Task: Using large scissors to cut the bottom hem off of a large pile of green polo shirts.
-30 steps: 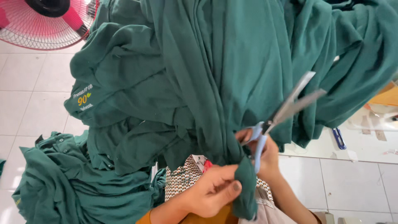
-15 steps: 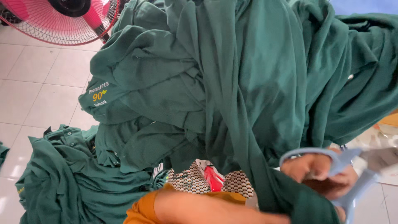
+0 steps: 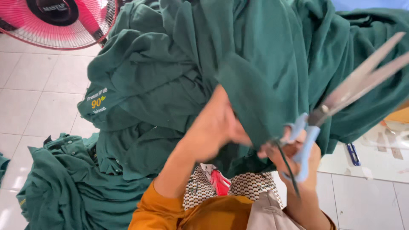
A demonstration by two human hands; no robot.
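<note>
A large heap of dark green garments point(image 3: 179, 64) fills the middle of the view. My left hand point(image 3: 215, 123) is raised and blurred, gripping a fold of green cloth point(image 3: 251, 98) from the heap. My right hand point(image 3: 298, 153) holds blue-handled scissors point(image 3: 341, 98), blades slightly apart and pointing up to the right, right beside that fold. A thin dark thread hangs below the scissors. My orange sleeves and patterned lap cloth point(image 3: 238, 187) show at the bottom.
A pink floor fan point(image 3: 59, 21) stands at the top left. More green garments point(image 3: 64, 187) lie on the white tiled floor point(image 3: 34, 93) at the lower left. A small blue tool point(image 3: 352, 154) lies on the floor at the right.
My left hand has lifted from low in my lap up to the cloth fold. The scissors have swung upward to the right, now beside the fold.
</note>
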